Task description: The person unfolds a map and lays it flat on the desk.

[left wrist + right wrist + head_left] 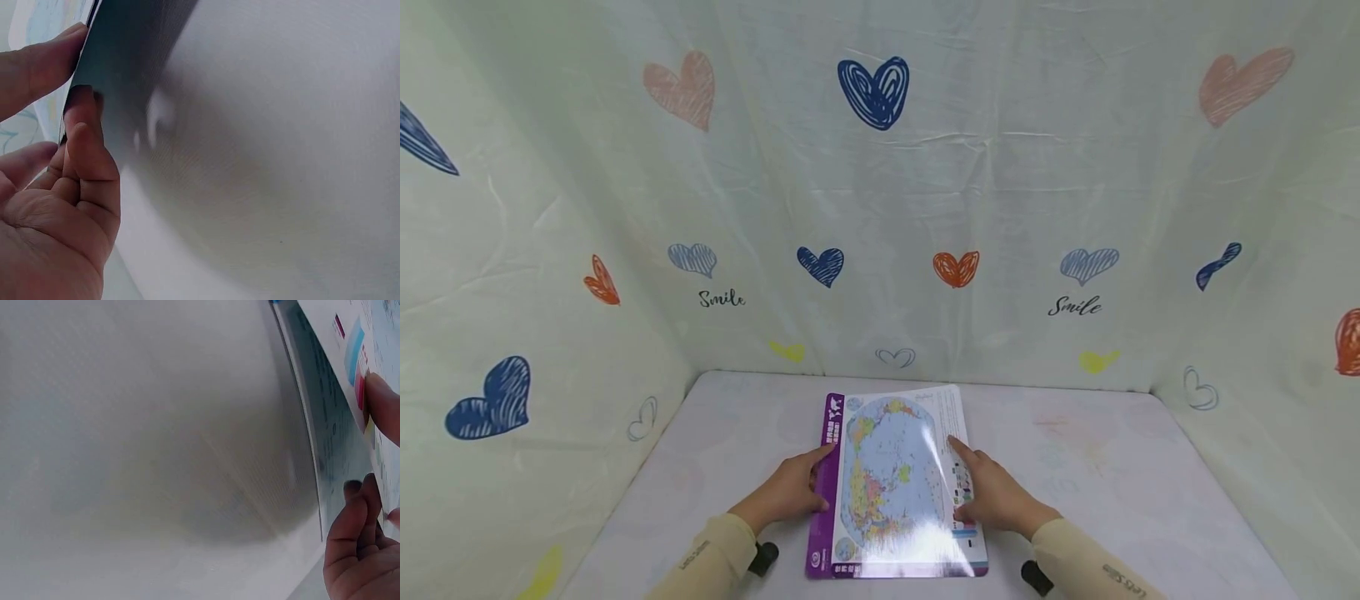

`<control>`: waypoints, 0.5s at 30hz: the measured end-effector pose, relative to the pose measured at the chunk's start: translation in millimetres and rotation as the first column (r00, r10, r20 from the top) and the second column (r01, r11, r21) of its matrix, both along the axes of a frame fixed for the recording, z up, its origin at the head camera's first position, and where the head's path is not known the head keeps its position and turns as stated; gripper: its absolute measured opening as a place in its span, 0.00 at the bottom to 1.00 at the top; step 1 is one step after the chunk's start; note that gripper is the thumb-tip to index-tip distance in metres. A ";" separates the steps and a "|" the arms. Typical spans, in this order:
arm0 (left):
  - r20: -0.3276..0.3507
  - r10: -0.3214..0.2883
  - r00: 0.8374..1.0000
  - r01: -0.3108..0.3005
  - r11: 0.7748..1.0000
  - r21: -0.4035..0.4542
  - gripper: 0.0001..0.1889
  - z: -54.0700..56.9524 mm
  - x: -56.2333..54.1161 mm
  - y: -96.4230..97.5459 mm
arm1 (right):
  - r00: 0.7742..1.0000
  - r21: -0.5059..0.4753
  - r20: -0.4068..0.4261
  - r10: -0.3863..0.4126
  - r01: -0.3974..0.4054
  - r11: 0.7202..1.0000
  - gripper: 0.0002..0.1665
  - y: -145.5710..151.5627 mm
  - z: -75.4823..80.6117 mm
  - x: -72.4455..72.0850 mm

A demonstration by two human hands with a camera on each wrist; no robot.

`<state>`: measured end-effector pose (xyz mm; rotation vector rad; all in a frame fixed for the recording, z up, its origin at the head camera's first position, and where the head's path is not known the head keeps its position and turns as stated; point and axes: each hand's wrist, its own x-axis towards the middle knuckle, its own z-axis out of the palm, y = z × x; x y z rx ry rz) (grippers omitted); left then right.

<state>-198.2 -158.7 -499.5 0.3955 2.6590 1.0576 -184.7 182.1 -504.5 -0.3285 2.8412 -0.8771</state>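
A glossy world map sheet (895, 467) with a purple left border lies before me in the head view, tilted slightly and reflecting light near its lower part. My left hand (786, 490) pinches its left edge, thumb on the printed face and curled fingers (90, 150) behind it. At the right edge my right hand (1000, 496) grips the sheet the same way, its fingers (344, 540) tucked underneath. In the right wrist view the top sheet's edge (334, 347) stands apart from a second printed sheet (325, 419) below it.
The white table (1075, 467) carries faint coloured marks. Behind it and at both sides hangs a pale curtain (1000, 325) printed with hearts and "Smile". Dark wrist-camera mounts (763, 558) sit below both wrists.
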 end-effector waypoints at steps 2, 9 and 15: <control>0.004 -0.005 1.000 0.005 1.000 0.000 0.49 0.5 0.0 0.2 | 0.999 -0.016 0.030 0.019 -0.019 1.000 0.68 0.7 1.5 -1.5; 0.022 -0.017 1.000 0.016 0.999 0.031 0.50 0.9 0.3 -0.5 | 0.994 -0.041 0.100 0.032 -0.028 0.999 0.69 2.9 2.4 -5.6; 0.029 -0.019 0.999 0.018 0.999 0.047 0.50 -0.4 0.8 -2.8 | 0.991 -0.042 0.132 0.015 -0.009 0.999 0.70 2.4 2.6 -6.6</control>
